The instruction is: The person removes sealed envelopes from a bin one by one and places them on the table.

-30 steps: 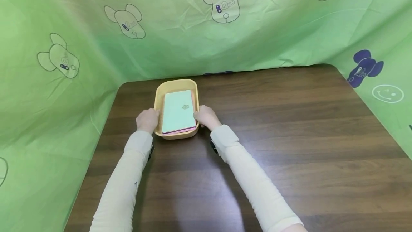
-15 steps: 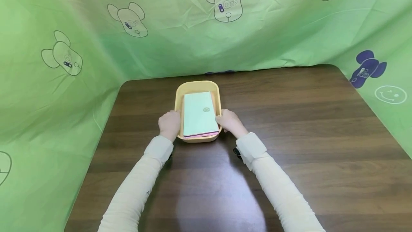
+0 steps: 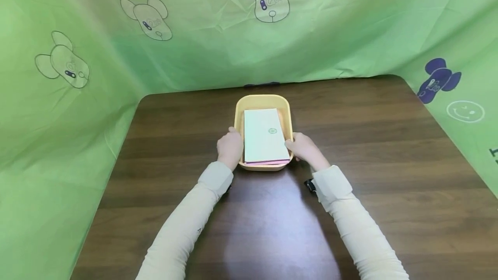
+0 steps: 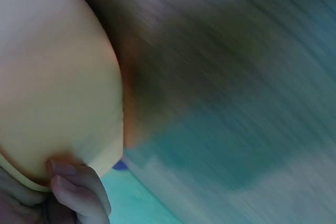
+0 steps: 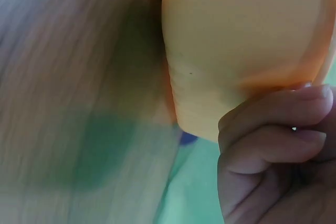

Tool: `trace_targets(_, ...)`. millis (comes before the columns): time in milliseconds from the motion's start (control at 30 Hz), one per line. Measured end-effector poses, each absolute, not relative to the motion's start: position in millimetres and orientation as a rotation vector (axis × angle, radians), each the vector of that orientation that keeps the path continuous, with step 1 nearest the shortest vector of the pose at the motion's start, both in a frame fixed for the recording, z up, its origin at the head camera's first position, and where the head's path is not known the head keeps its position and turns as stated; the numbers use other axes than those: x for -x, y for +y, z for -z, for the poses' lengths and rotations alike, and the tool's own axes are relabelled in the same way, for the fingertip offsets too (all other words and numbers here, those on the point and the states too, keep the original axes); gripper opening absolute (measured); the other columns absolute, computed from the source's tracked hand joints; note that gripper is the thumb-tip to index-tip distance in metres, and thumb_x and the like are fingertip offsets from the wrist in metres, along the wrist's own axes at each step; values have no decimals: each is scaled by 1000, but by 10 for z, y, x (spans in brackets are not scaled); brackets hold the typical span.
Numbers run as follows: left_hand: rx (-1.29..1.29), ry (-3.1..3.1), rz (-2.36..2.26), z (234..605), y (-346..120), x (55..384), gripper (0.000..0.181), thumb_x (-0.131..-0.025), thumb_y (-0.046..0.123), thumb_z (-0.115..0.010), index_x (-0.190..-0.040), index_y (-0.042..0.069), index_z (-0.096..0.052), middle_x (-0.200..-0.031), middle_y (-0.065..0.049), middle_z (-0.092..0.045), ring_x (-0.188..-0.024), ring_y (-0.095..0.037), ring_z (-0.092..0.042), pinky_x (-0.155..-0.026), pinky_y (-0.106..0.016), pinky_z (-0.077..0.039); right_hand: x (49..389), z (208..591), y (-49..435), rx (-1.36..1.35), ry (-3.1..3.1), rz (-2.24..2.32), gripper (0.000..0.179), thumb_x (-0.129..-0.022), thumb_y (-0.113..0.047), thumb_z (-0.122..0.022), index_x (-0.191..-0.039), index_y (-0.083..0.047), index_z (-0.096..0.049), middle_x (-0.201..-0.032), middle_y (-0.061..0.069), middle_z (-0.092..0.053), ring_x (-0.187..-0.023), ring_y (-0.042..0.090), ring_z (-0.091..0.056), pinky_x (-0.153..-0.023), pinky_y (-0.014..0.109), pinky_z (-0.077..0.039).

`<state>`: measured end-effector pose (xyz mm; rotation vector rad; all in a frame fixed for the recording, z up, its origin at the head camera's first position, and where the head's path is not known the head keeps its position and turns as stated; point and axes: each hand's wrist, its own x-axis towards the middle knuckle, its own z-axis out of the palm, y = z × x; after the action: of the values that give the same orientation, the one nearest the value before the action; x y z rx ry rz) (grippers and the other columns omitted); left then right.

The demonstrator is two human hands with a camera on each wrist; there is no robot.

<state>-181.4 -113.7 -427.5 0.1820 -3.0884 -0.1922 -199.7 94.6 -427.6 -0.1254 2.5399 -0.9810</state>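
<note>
A yellow plastic basket [image 3: 264, 101] stands toward the back of the table, its long sides facing my two hands. Inside it lies a stack of thin notebooks [image 3: 264, 135], a pale mint cover on top and pink and purple edges below. My left hand [image 3: 230, 146] grips the basket's left rim, and in the left wrist view its fingers [image 4: 79, 190] curl under that rim. On the opposite side my right hand [image 3: 307, 148] holds the right rim, thumb on top. The right wrist view has its curled fingers [image 5: 273, 129] against the basket's outer wall [image 5: 236, 35].
The dark wood table [image 3: 369, 141] stretches far to the right of the basket. A green cloth [image 3: 202, 46] with bear-head prints hangs along the back and both sides, close behind the table's far edge.
The basket, with the notebooks inside, has moved rightward across the table from its left part toward the middle. Both hands moved along with it, keeping their hold on the rims.
</note>
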Motion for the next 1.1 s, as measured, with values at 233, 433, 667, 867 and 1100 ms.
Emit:
trace_targets(233, -256, -3152, 329, 4257, -908, 1836, 19, -98, 4, -35, -103, -2, -52, -82, -18, -72, -75, -28, -72, -63, -39, -57, 2007, 4266, 1178, 135, 2534, 984, 19, -86, -16, -38, -80, -4, -51, -50, -4, -43, -40, 9, -43, -47, 25, -35)
trace_targets(433, -303, -3179, 466, 4239, -820, 1852, 16, -97, 4, -35, -105, -2, -49, -90, -20, -71, -82, -31, -71, -68, -42, -57, 2015, 4251, 1259, 142, 2546, 958, 18, -87, -15, -38, -81, -3, -51, -52, -4, -44, -41, 9, -43, -47, 24, -37)
trace_targets(667, -307, -3241, 545, 4233, -772, 1897, 19, -95, 4, -40, -113, -3, -40, -99, -22, -65, -88, -35, -69, -75, -43, -56, 2044, 4224, 1325, 151, 2549, 927, 17, -85, -15, -38, -84, -3, -51, -53, -3, -46, -42, 9, -43, -46, 24, -37)
trace_targets(867, -326, -3244, 797, 4215, -779, 2006, 31, -93, 5, -41, -121, -4, -31, -115, -23, -48, -92, -36, -62, -79, -44, -52, 2049, 4211, 1347, 145, 2564, 896, 17, -84, -15, -38, -82, -4, -50, -53, -3, -45, -42, 10, -43, -47, 25, -37)
trace_targets(1100, -339, -2960, 1242, 4348, -827, 2110, 82, -78, -6, -56, -148, 3, -14, -131, -27, -34, -108, -39, -48, -87, -47, -48, 2037, 4226, 1327, 140, 2560, 900, 20, -84, -15, -37, -87, -1, -51, -54, -3, -44, -42, 9, -44, -47, 25, -37)
